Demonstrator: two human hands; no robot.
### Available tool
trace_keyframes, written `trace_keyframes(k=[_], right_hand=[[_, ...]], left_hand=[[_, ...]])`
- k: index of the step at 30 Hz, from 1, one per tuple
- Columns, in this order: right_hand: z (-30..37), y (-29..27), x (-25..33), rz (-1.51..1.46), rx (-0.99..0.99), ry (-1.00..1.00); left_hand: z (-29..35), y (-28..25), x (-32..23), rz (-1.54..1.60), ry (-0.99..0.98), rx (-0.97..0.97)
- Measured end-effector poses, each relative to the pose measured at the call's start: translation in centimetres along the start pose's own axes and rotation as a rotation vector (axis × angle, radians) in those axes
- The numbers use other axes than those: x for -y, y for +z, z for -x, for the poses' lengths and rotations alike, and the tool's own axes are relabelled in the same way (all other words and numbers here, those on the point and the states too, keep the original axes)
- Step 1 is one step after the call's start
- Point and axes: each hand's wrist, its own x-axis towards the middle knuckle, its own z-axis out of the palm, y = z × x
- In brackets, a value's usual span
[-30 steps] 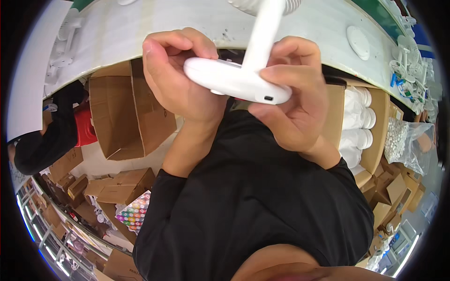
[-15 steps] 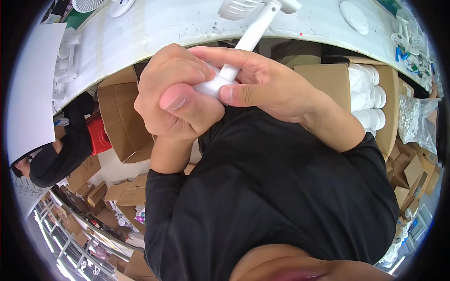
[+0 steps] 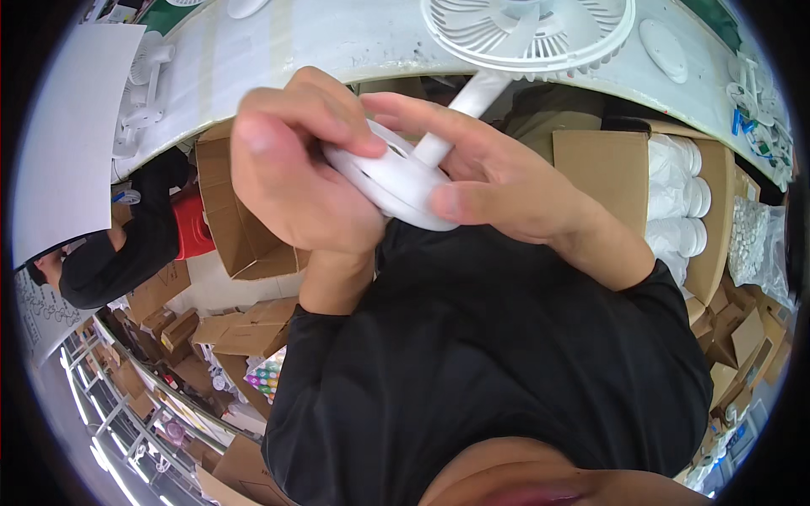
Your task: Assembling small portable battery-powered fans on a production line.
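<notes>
A white desk fan is tilted between my hands, its caged head (image 3: 531, 38) over the table edge and its stem (image 3: 481, 94) slanting down toward me. My left hand (image 3: 304, 169) is closed on the left rim of the round fan base (image 3: 396, 184), fingertips on its surface. A dark slit runs along the base's side on that edge. My right hand (image 3: 506, 181) grips the other side of the base, thumb on the near rim and fingers behind the stem. Part of the base is hidden by my fingers.
Across the far side runs a white table (image 3: 354, 42) with a white disc (image 3: 663, 51) on it. An open carton (image 3: 240, 211) stands left; another carton (image 3: 599, 177) at right holds wrapped white parts (image 3: 675, 198). A person in dark clothes (image 3: 126, 253) is at far left.
The fan has turned, so its caged head now faces into view and more of the base shows. My left hand has shifted from covering the base to its rim.
</notes>
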Motion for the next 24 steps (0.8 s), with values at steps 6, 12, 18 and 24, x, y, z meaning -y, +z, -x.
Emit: trace_keyframes(k=[6, 12, 18, 24], right_hand=[[-0.5, -0.2, -0.7, 0.072, 0.009, 0.071], [-1.4, -1.2, -4.0, 0.200, 0.034, -0.069], [-1.3, -0.9, -3.6, 0.161, 0.006, 0.017], [-1.8, -0.5, -2.6, 0.460, 0.002, -0.091]], left_hand=[[1.3, -1.0, -0.2, -0.321, 0.186, 0.234], [1.9, -2.7, 1.6, -0.097, 0.180, 0.139], [2.2, -2.9, 1.1, -0.153, 0.164, 0.179], [2.1, -2.1, 0.5, -0.193, 0.190, 0.129]])
